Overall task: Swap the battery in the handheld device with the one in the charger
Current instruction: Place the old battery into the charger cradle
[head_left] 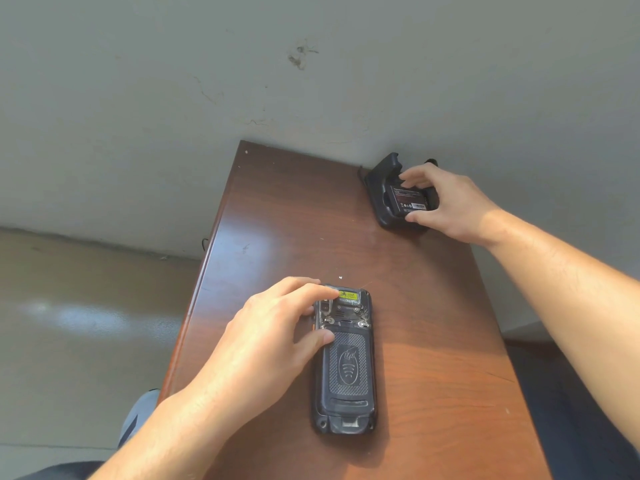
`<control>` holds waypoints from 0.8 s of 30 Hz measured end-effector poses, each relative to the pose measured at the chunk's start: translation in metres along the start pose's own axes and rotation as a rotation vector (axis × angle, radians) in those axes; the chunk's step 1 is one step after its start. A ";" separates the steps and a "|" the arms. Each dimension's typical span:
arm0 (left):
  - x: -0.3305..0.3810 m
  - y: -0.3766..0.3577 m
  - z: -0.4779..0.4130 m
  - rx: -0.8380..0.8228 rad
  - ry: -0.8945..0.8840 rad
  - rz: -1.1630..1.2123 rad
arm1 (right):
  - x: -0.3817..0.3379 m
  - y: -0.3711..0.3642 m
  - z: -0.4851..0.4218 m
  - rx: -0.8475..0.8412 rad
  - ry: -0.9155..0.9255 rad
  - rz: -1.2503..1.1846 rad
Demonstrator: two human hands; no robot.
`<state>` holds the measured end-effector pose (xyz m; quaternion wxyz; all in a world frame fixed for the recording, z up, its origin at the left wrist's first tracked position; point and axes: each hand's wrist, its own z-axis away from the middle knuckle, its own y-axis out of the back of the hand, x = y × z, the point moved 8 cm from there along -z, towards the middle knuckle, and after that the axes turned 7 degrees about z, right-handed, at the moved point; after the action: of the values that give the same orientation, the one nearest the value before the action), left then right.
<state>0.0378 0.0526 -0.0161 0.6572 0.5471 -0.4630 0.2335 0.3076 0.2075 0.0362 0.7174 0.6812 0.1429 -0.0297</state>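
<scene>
A black handheld device (346, 368) lies face down near the middle of the brown table (277, 220), its textured battery cover closed and a yellow label at its far end. My left hand (263, 344) rests on the device's upper left side, fingers on the far end and thumb on the cover. At the table's far right stands a black charger cradle (382, 199) with a black battery (410, 200) seated in it. My right hand (450, 206) pinches that battery, fingers at its far edge and thumb at its near edge.
The table stands against a grey wall (311, 81). Its left edge drops to a tan floor (86, 306). A cable runs behind the charger at the wall. A grey shoe shows below the table's left edge.
</scene>
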 end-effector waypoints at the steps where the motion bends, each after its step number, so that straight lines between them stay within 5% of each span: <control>1: 0.000 0.000 0.000 0.001 0.000 0.001 | 0.001 -0.001 0.000 0.001 0.001 0.005; 24: 0.001 0.001 0.000 -0.010 -0.002 -0.008 | 0.011 -0.005 -0.010 -0.023 0.171 0.267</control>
<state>0.0373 0.0526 -0.0147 0.6602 0.5459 -0.4627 0.2281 0.3151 0.2184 0.0289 0.7078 0.6861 0.1116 0.1256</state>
